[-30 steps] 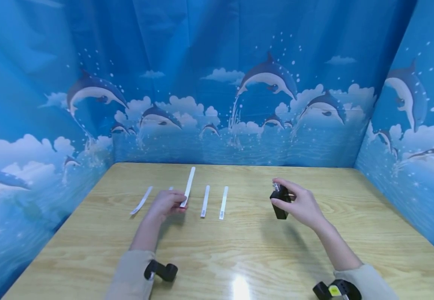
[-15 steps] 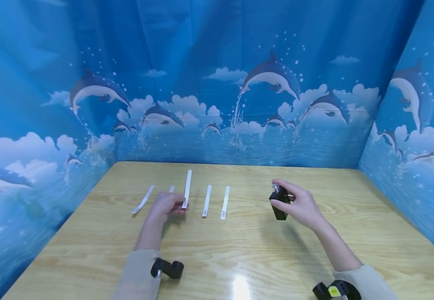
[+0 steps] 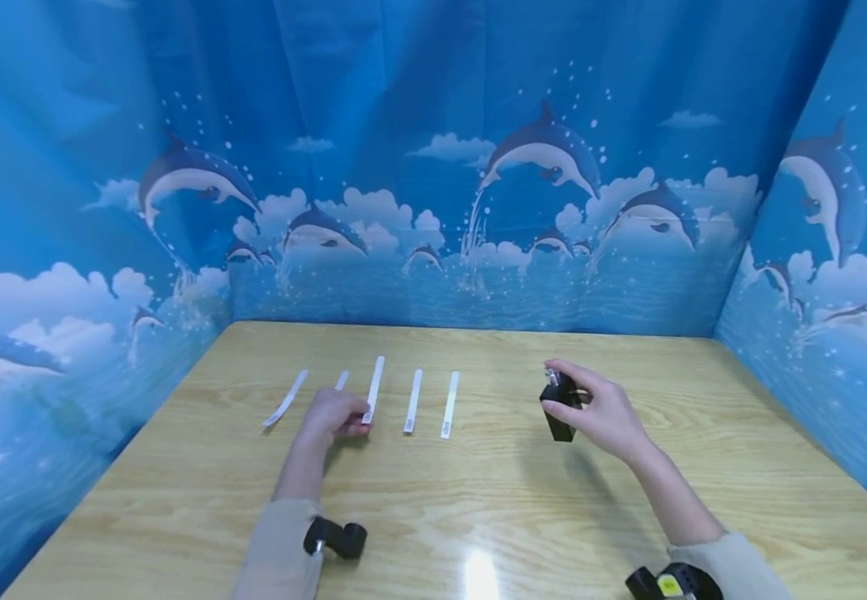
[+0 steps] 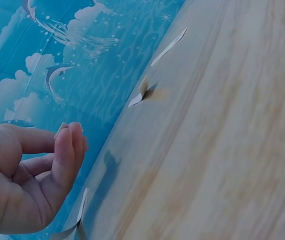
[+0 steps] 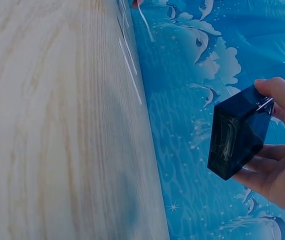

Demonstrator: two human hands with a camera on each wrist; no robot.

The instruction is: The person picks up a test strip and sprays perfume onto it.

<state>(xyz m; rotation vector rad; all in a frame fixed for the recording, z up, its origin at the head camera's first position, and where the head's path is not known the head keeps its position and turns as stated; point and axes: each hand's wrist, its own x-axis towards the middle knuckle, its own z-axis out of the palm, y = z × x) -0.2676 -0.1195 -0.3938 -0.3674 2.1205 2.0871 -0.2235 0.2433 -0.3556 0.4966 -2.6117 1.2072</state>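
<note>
My left hand (image 3: 331, 413) pinches the lower end of a white paper strip (image 3: 374, 388) between thumb and fingers, above the table. In the left wrist view only a short bit of that strip (image 4: 60, 129) shows at the fingertips. To the right, my right hand (image 3: 608, 416) grips a black, angular perfume bottle (image 3: 558, 428) off the table, index finger at the metal spray top and thumb against the side. The right wrist view shows the dark glossy bottle (image 5: 237, 132) tilted. Two strips, a middle-right one (image 3: 413, 402) and the rightmost one (image 3: 450, 406), lie right of my left hand.
Further left lies a curved white strip (image 3: 286, 400). Another strip (image 3: 342, 380) is partly hidden behind my left hand. The light wooden table (image 3: 471, 500) ends at a blue dolphin-print curtain (image 3: 418, 208) at the back and sides.
The strip in my left hand has come down a little toward the table and shifted slightly left. My right hand and the bottle stay nearly still.
</note>
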